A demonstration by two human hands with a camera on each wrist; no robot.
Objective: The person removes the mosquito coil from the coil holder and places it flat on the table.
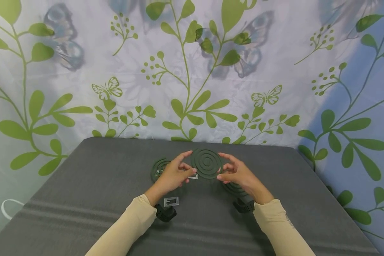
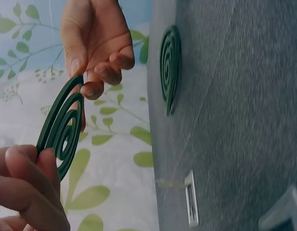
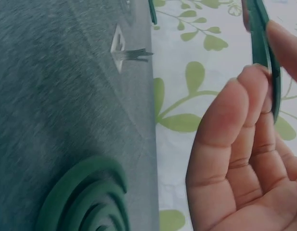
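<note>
A dark green mosquito coil (image 1: 207, 163) is held up above the table, its spiral face toward the head camera. My left hand (image 1: 175, 171) pinches its left edge between thumb and fingers. At the opposite edge, my right hand (image 1: 240, 175) grips it the same way. The left wrist view shows this raised coil (image 2: 61, 127) nearly edge-on between both hands. Beneath my right hand, another coil (image 1: 236, 190) lies on the table, partly covered. A third coil (image 1: 155, 171) lies behind my left hand, with a small metal piece on it.
A small metal coil stand (image 1: 171, 201) lies beside my left wrist. Another stand (image 1: 195, 176) sits between the hands; its raised prong shows in the right wrist view. The grey cloth-covered table (image 1: 115, 185) ends at a patterned curtain (image 1: 131, 71).
</note>
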